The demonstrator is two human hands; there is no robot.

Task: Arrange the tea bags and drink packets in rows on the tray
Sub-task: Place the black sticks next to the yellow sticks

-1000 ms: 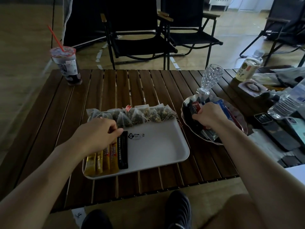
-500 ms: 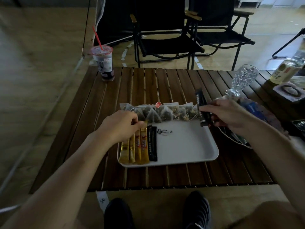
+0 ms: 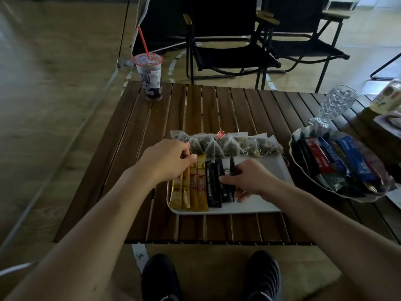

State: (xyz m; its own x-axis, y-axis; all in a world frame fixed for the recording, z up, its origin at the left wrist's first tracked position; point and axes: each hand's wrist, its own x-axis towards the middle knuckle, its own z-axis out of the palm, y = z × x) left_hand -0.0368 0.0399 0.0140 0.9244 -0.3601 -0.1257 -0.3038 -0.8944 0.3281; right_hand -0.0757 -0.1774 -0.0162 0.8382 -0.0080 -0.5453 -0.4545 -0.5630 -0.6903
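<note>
Heading the list, head view: white tray [image 3: 262, 206] on a slatted wooden table [image 3: 217, 101].
- Tea bags [image 3: 230, 144]: one row along the tray's far edge.
- Gold packets [image 3: 191, 189]: side by side at the tray's left end. The left hand [image 3: 167, 161] curls its fingertips over their far ends.
- Black sticks [image 3: 213, 185]: lying just right of the gold.
- Black packet [image 3: 231, 168]: turned on edge beside the sticks, pinched narrowly by the right hand [image 3: 249, 179].
- Glass bowl [image 3: 291, 148]: right of the tray, holding mixed packets [image 3: 338, 164].
- Lidded cup [image 3: 149, 77], red straw: far left corner.
- Drinking glass [image 3: 335, 103]: behind the bowl.
</note>
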